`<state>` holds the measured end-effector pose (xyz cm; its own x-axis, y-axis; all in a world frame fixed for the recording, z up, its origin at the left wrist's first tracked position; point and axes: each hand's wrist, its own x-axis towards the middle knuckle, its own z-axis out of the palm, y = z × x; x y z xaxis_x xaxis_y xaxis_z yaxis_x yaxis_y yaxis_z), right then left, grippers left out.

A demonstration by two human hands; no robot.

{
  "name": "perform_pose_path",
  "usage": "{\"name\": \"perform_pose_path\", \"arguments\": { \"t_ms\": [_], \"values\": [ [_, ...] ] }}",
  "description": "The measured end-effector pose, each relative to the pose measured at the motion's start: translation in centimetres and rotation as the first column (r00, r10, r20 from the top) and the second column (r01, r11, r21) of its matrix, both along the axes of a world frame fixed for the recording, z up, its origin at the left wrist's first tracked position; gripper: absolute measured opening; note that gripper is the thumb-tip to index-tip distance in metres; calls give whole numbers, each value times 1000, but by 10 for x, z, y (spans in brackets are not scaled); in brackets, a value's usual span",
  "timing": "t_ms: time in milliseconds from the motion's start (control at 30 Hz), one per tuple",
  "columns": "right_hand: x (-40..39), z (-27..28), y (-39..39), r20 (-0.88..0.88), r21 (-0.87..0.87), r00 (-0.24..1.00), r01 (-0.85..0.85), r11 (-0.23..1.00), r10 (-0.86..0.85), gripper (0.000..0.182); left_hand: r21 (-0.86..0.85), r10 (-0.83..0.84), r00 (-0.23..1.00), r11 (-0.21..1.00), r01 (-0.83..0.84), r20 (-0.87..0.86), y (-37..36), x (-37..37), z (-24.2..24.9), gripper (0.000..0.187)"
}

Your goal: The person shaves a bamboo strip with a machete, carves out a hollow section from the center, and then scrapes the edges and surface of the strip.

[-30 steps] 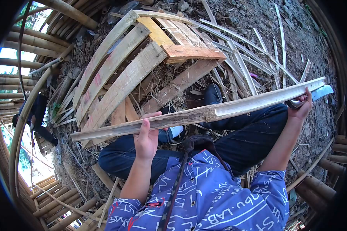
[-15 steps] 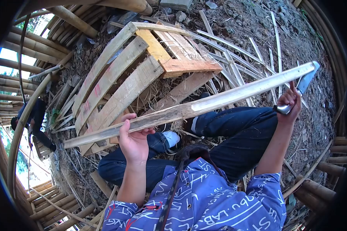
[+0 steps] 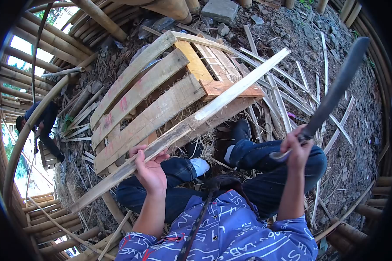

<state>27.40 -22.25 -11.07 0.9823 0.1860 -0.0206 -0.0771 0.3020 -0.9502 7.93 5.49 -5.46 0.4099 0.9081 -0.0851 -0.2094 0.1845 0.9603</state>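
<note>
A long split bamboo strip (image 3: 178,130) slants up to the right, its far half pale and freshly shaved, its near half darker. My left hand (image 3: 151,170) holds it near the lower end, thumb on one side and fingers beneath. In my right hand (image 3: 295,148) is the handle of a large machete (image 3: 335,95). The dark, curved blade points up and to the right, apart from the strip. Beneath the strip's upper part stands a wooden pallet-like crate (image 3: 150,102).
Thin bamboo strips (image 3: 278,102) and shavings litter the ground beyond my bent knees. At the far left a person (image 3: 45,126) in dark clothes is bent over. A grey block (image 3: 220,10) lies at the top. Bamboo poles (image 3: 52,43) line the left side.
The machete has left the strip's far end and swung upright, my right hand moving left and down. The strip now tilts more steeply. The view has shifted slightly.
</note>
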Motion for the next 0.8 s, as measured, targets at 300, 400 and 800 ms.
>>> {"name": "perform_pose_path", "arguments": {
  "t_ms": [300,400,800],
  "values": [
    [-29,-5,137,-288,160,946,-108,981,151,18,12,40,998,999,-41,57,4,-24,-2,20],
    [-36,-5,150,-327,226,925,-123,966,194,23,12,70,996,997,-71,60,4,-33,-4,18],
    [-43,8,143,-337,246,915,-141,959,221,22,58,35,993,997,-42,111,-3,-32,-18,18]
  ]
}}
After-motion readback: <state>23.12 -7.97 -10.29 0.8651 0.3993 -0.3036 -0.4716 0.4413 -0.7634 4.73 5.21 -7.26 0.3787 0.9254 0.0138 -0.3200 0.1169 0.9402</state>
